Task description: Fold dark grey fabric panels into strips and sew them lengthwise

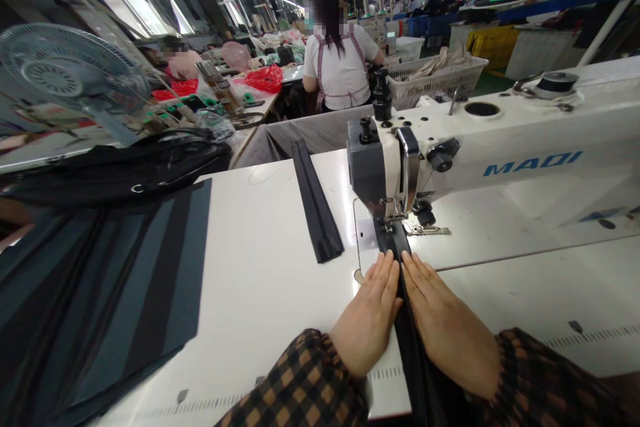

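Landmark = sewing machine (pixel 500 147), white, on white tabletop (pixel 260 293).

Far left of machine: stack of dark grey/black fabric panels (pixel 100 307), w/ black bag pieces (pixel 125 170) behind it. Just left of machine head: spare black strip (pixel 317 207) lying flat on tabletop.

Under presser foot: black strap (pixel 400 267), running toward the person. Left hand (pixel 367 320) flat, fingers together, pressed on tabletop touching strap's left edge. Right hand (pixel 445 327) same, flat against strap's right edge. Neither grips.

Behind machine: white mesh basket (pixel 440 77) w/ pale cloth pieces inside; another person sits beside it.
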Demonstrator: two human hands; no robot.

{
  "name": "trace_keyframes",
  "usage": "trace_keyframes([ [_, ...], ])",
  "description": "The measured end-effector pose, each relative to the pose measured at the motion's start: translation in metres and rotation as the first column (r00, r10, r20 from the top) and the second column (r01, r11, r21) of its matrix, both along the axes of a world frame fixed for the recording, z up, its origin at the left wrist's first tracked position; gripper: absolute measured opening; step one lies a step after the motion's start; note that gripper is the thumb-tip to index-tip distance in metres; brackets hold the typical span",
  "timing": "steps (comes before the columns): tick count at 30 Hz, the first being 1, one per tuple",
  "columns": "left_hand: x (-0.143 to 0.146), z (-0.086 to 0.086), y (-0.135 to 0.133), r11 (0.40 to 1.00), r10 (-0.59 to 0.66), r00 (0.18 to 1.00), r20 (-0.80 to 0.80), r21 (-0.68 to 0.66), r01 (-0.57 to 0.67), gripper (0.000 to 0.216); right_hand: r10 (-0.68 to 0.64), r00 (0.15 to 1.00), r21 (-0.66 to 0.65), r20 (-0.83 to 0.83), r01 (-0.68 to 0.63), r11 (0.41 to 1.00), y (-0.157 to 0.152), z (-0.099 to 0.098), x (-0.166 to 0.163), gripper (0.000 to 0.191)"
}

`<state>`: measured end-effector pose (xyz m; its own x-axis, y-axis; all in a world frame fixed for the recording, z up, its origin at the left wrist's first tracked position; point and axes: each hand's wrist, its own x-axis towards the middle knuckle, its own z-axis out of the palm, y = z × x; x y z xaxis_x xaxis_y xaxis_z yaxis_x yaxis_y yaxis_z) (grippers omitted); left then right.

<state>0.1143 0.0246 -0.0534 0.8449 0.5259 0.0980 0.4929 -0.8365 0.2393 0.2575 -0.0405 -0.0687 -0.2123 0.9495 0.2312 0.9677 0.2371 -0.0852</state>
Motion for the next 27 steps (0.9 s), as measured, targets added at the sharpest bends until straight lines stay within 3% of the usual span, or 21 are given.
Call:
trace_keyframes([
  [27, 0.008, -0.002, 0.015, 0.999, 0.046, 0.999, 0.014, 0.007, -0.046, 0.053, 0.008, 1.0, 0.078, 0.014, -0.009, 0.997, 0.021, -0.004, 0.0, 0.056],
])
